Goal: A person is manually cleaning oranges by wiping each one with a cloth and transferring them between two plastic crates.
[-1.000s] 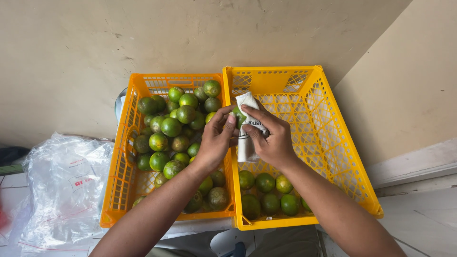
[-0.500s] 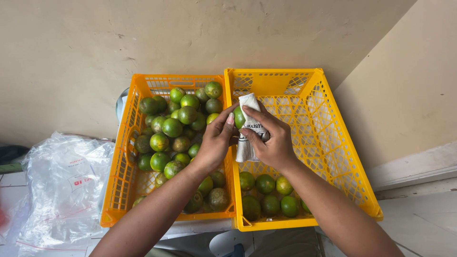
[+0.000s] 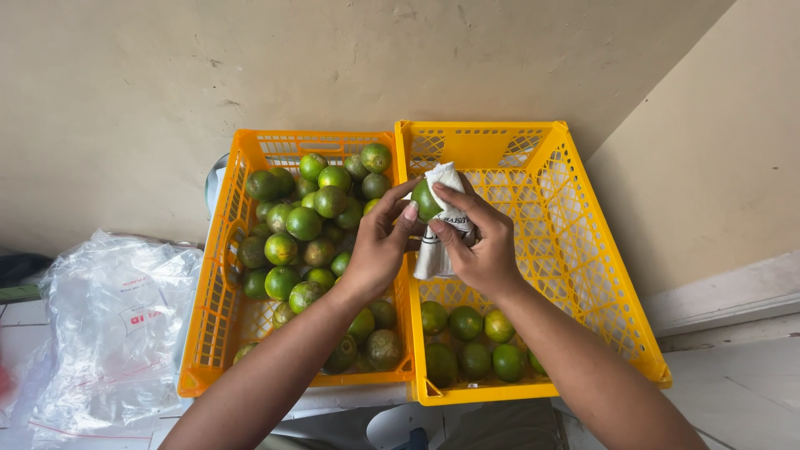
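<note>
Two yellow plastic crates stand side by side against a beige wall. The left crate (image 3: pixel 218 287) is heaped with green limes (image 3: pixel 303 223). Only several limes (image 3: pixel 467 323) lie at the near end of the right crate (image 3: pixel 600 283). My left hand (image 3: pixel 379 246) and my right hand (image 3: pixel 479 242) meet over the divide between the crates. Together they hold one green lime (image 3: pixel 427 202). A white cloth (image 3: pixel 440 229) with dark print is pressed around that lime by my right hand and hangs below it.
A crumpled clear plastic bag (image 3: pixel 108 325) lies to the left of the crates. White tiled floor and a skirting board (image 3: pixel 733 292) run along the right. A round grey object (image 3: pixel 215 179) shows behind the left crate.
The cloth has been shifted around the lime and my fingers have changed their grip slightly. The hands stay over the same spot between the crates.
</note>
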